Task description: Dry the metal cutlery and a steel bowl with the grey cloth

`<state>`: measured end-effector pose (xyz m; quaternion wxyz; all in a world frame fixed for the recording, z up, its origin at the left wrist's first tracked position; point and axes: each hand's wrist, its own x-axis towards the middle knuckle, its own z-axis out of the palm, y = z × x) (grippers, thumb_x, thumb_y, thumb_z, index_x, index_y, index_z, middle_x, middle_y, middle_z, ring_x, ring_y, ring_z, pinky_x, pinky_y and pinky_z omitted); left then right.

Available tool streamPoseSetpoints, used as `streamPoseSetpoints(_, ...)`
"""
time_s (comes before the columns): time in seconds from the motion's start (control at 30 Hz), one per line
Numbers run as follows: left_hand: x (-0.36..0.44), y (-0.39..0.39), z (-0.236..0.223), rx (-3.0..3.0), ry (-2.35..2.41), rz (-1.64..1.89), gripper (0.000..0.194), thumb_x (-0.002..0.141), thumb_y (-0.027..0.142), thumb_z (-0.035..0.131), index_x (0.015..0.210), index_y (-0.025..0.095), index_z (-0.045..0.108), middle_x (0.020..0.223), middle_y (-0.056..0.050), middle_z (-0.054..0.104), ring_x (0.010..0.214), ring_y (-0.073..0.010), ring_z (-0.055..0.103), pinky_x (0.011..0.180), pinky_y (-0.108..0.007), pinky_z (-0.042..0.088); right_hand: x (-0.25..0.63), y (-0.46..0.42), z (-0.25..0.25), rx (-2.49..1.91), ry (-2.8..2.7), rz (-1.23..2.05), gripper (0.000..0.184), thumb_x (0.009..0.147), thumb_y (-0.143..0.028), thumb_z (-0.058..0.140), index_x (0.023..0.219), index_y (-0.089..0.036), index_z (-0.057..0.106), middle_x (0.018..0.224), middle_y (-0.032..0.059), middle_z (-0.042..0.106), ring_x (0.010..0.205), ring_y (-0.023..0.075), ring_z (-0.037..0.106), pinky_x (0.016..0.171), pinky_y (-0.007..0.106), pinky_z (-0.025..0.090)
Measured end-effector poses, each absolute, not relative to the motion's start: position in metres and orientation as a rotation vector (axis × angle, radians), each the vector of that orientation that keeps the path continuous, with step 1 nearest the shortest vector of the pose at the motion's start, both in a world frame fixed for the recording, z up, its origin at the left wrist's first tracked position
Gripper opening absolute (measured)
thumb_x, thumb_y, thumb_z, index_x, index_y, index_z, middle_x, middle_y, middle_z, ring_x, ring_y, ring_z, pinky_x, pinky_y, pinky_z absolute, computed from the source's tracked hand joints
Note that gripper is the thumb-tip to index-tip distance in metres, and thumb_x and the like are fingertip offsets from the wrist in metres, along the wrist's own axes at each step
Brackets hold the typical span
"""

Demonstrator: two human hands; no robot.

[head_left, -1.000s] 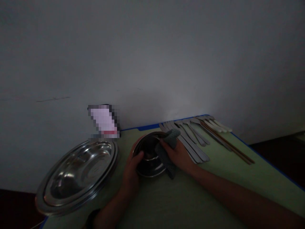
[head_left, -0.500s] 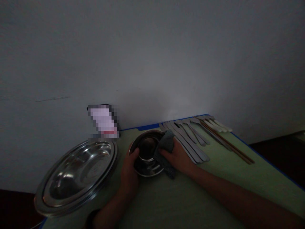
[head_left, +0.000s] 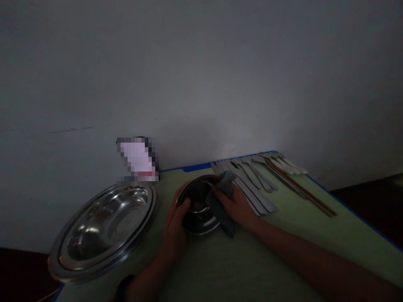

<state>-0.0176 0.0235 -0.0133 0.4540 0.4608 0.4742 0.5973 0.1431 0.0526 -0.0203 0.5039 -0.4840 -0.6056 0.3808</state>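
A round, shiny metal bowl [head_left: 201,225] is tilted between my hands near the middle of the table. My left hand [head_left: 176,224] grips its left side, thumb over the rim and the other fingers hidden behind. On the right, my right hand [head_left: 234,205] is closed on a grey-green cloth [head_left: 222,209], which lies over the bowl's right rim and hangs down past it. The cloth hides part of the bowl's right side.
Stacked oval metal dishes [head_left: 103,235] stand on the green table [head_left: 201,277] at left. Behind them a blurred phone [head_left: 137,157] leans on the wall. Several knives [head_left: 252,195], forks and spoons [head_left: 256,174], chopsticks [head_left: 308,191] and white-handled pieces [head_left: 288,165] lie at right.
The bowl and my left hand have shifted slightly to the right, and the bowl's tilt has changed a little. My right hand with the cloth has moved slightly along the rim.
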Motion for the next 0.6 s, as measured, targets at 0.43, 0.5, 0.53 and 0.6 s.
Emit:
streamPoseSetpoints(0.43,-0.011,0.017,-0.01,1.484,1.033,1.345,0.054,0.084,0.037,0.055,0.135,0.034,0.037,0.137,0.001,0.047,0.127,-0.024,0.04,0.107,-0.039,0.031,0.145,0.056,-0.03,-1.223,-1.37,0.759,0.03,0.075,-0.032,0.055,0.101,-0.019,0.053,0.099,0.0081,0.062,0.095,0.023,0.057,0.086,0.039,0.044)
streamPoseSetpoints(0.5,-0.014,0.016,-0.009,1.546,1.003,1.292,0.055,0.079,0.029,0.062,0.13,0.032,0.043,0.136,-0.001,0.048,0.127,-0.0263,0.04,0.105,-0.04,0.032,0.145,0.055,-0.031,-1.169,-1.361,0.739,0.027,0.078,-0.032,0.053,0.102,-0.019,0.053,0.1,0.0077,0.062,0.096,0.0226,0.057,0.087,0.038,0.044)
streamPoseSetpoints(0.53,-0.015,0.016,-0.01,1.535,0.984,1.301,0.053,0.078,0.027,0.062,0.128,0.03,0.045,0.135,-0.002,0.049,0.126,-0.0273,0.041,0.105,-0.041,0.033,0.145,0.055,-0.031,-1.135,-1.374,0.733,0.027,0.079,-0.031,0.052,0.103,-0.019,0.052,0.1,0.0074,0.061,0.096,0.0222,0.056,0.087,0.038,0.044)
streamPoseSetpoints(0.6,-0.017,0.016,-0.009,1.472,0.934,1.371,0.045,0.079,0.026,0.059,0.123,0.028,0.048,0.135,-0.003,0.048,0.126,-0.0283,0.041,0.103,-0.042,0.034,0.146,0.052,-0.03,-1.071,-1.414,0.713,0.027,0.079,-0.025,0.05,0.106,-0.02,0.05,0.101,0.0071,0.059,0.096,0.0213,0.055,0.087,0.037,0.044)
